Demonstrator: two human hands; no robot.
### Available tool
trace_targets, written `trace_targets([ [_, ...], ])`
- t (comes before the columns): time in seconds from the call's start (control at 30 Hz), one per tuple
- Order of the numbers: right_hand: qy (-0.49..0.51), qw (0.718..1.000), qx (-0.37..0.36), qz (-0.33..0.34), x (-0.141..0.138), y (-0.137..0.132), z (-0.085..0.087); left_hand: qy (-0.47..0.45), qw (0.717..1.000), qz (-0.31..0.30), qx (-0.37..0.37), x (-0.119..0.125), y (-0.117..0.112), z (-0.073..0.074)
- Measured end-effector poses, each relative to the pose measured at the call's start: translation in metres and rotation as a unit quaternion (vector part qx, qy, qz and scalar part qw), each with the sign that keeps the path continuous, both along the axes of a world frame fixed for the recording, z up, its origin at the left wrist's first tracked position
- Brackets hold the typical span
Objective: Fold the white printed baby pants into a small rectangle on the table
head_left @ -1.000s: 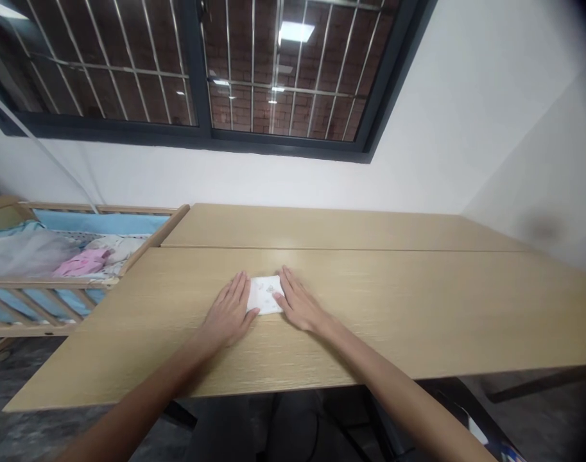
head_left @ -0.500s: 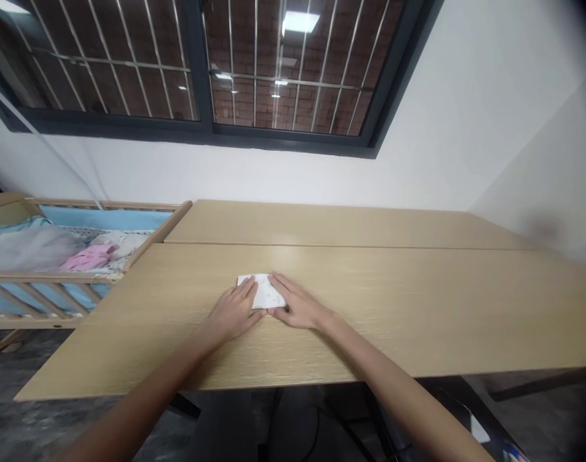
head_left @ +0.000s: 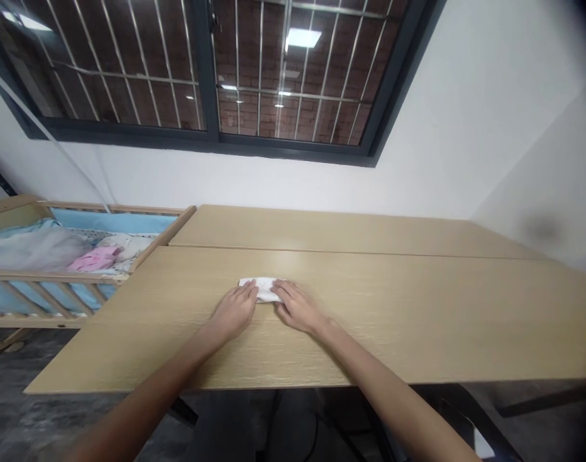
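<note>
White cloth (head_left: 265, 290) lying in from the desk's (head_left: 418, 314) front edge, left hand (head_left: 237, 310), right hand (head_left: 298, 309) gripping opposite ends.

left hand (head_left: 237, 310) and right hand (head_left: 296, 308) partly hide the white cloth (head_left: 264, 289); the crib (head_left: 56, 276) is cropped.

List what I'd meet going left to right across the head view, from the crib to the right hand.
Crib → left hand → white cloth → right hand.

The bundle (head_left: 265, 290) looks like matt cloth, the tabletop (head_left: 418, 314) faintly glossy wood, the bars (head_left: 316, 96) shiny metal.
</note>
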State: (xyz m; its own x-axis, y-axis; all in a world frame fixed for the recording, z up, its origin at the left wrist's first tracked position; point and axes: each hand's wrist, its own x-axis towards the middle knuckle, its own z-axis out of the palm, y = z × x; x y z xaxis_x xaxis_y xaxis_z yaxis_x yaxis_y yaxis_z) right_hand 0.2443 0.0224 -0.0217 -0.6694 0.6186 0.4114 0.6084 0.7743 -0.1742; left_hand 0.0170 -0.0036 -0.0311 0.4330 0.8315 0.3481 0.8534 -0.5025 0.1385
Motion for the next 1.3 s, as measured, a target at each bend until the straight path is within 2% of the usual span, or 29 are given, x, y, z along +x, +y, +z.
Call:
trace_targets([
  [0.1, 0.03, 0.998, -0.05, -0.02, -0.004, -0.003, 0.013, -0.01, 1.0, 0.022, 0.004, 0.001, -0.005, 0.019],
  [0.2, 0.124, 0.983, -0.128, -0.033, -0.008, -0.004, 0.034, -0.042, 0.998, 0.05, 0.01, -0.003, -0.018, 0.041],
  [0.27, 0.21, 0.961, -0.176, -0.027, -0.013, 0.002, 0.048, -0.144, 0.988, 0.049, -0.02, -0.007, -0.03, 0.053],
  [0.33, 0.26, 0.939, -0.223, -0.018, -0.018, 0.013, 0.061, -0.28, 0.956, 0.039, -0.08, -0.01, -0.042, 0.057],
  [0.4, 0.254, 0.929, -0.27, -0.007, -0.025, 0.028, 0.069, -0.36, 0.922, 0.053, -0.133, -0.011, -0.052, 0.052],
  [0.47, 0.216, 0.927, -0.308, 0.014, -0.032, 0.043, 0.068, -0.362, 0.914, 0.091, -0.159, -0.007, -0.059, 0.04],
  [0.53, 0.17, 0.93, -0.324, 0.034, -0.04, 0.055, 0.06, -0.32, 0.923, 0.133, -0.166, 0.0, -0.061, 0.026],
  [0.63, 0.095, 0.946, -0.31, 0.021, -0.051, 0.067, 0.039, -0.209, 0.945, 0.204, -0.15, 0.013, -0.06, 0.011],
  [0.73, 0.037, 0.971, -0.236, 0.003, -0.058, 0.066, 0.025, -0.108, 0.961, 0.248, -0.061, 0.027, -0.066, 0.008],
  [0.8, 0.018, 0.987, -0.158, 0.016, -0.06, 0.056, 0.027, -0.084, 0.966, 0.245, 0.017, 0.039, -0.077, 0.007],
  [0.87, 0.006, 0.993, -0.107, 0.047, -0.063, 0.037, 0.038, -0.09, 0.971, 0.215, 0.057, 0.052, -0.092, 0.002],
  [0.93, -0.009, 0.989, -0.107, 0.103, -0.065, 0.013, 0.051, -0.104, 0.977, 0.177, 0.056, 0.066, -0.106, -0.007],
  [1.03, -0.037, 0.968, -0.149, 0.2, -0.068, -0.026, 0.064, -0.104, 0.983, 0.15, 0.021, 0.079, -0.118, -0.024],
  [1.1, -0.056, 0.951, -0.184, 0.241, -0.067, -0.045, 0.062, -0.103, 0.985, 0.139, 0.013, 0.082, -0.119, -0.032],
  [1.17, -0.078, 0.941, -0.215, 0.25, -0.063, -0.055, 0.055, -0.104, 0.986, 0.13, 0.028, 0.081, -0.118, -0.036],
  [1.23, -0.105, 0.935, -0.239, 0.239, -0.057, -0.052, 0.045, -0.102, 0.986, 0.126, 0.045, 0.079, -0.118, -0.035],
  [1.3, -0.124, 0.936, -0.25, 0.213, -0.051, -0.038, 0.036, -0.094, 0.986, 0.128, 0.046, 0.078, -0.118, -0.032],
])
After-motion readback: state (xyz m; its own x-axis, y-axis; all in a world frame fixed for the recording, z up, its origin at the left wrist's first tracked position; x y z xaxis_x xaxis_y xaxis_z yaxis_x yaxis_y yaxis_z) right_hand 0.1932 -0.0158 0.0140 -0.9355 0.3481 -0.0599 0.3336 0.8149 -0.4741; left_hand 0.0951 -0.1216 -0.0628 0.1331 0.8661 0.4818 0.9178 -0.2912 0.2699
